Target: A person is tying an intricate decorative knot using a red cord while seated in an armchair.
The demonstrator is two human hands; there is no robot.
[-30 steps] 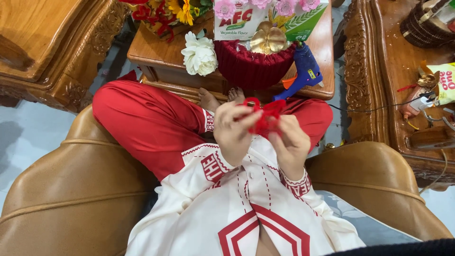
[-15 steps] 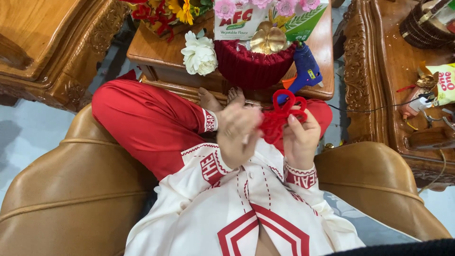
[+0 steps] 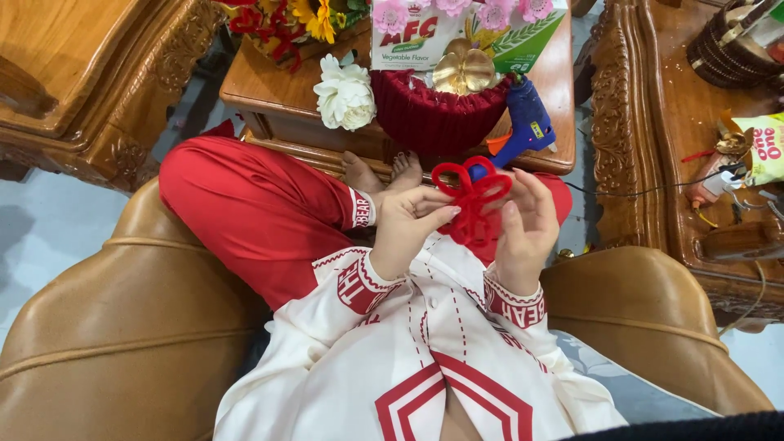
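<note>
We see both hands raised over the lap, pinching a looped red ribbon flower [image 3: 471, 200] between them. The left hand [image 3: 408, 224] grips its left loops with fingertips, thumb pressed in; the right hand [image 3: 527, 224] cups the right side, fingers closed on it. The flower hangs in open air, just short of the near edge of the wooden bench [image 3: 269, 90]. A blue glue gun [image 3: 523, 122] sits at that edge, close above the right fingers. A dark red basket [image 3: 437, 118] and a white flower [image 3: 345, 94] crowd the bench front. Leather chair arms [image 3: 122, 327] flank both elbows.
</note>
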